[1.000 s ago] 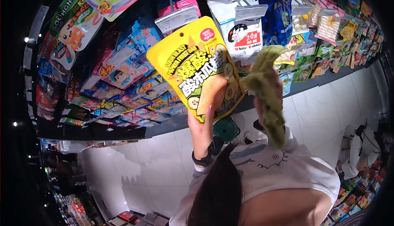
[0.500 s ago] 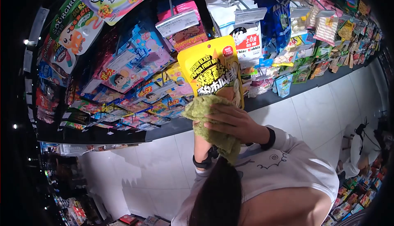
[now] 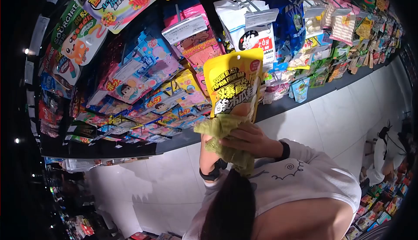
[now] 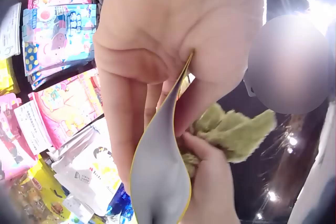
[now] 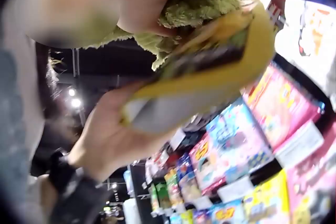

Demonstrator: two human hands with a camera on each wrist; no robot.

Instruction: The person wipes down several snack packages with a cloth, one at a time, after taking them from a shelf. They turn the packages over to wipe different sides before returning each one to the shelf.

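Note:
A yellow pouch (image 3: 235, 81) labelled "Sour Blast Papaya Fruit Bar" is held up in front of the shelf. My left hand (image 4: 173, 29) pinches its lower edge between thumb and fingers, and from below the pouch bulges in the left wrist view. In the head view most of that hand is behind a fuzzy green cloth (image 3: 220, 126). My right hand (image 3: 254, 140) grips the cloth and presses it over the pouch's lower front. In the right wrist view, the cloth lies between the right fingers and the pouch's printed face.
Behind the pouch, a shelf is hung with candy bags, among them a white bag (image 3: 246, 31) and a pink bag (image 3: 200, 48). Price tags (image 3: 185, 27) stick out on hooks. Below runs a pale tiled floor (image 3: 165, 187). A person (image 3: 385, 157) is at far right.
My right hand has brought the cloth from the pouch's right side onto its lower front. The pouch has tilted more upright and moved down and slightly right in the head view.

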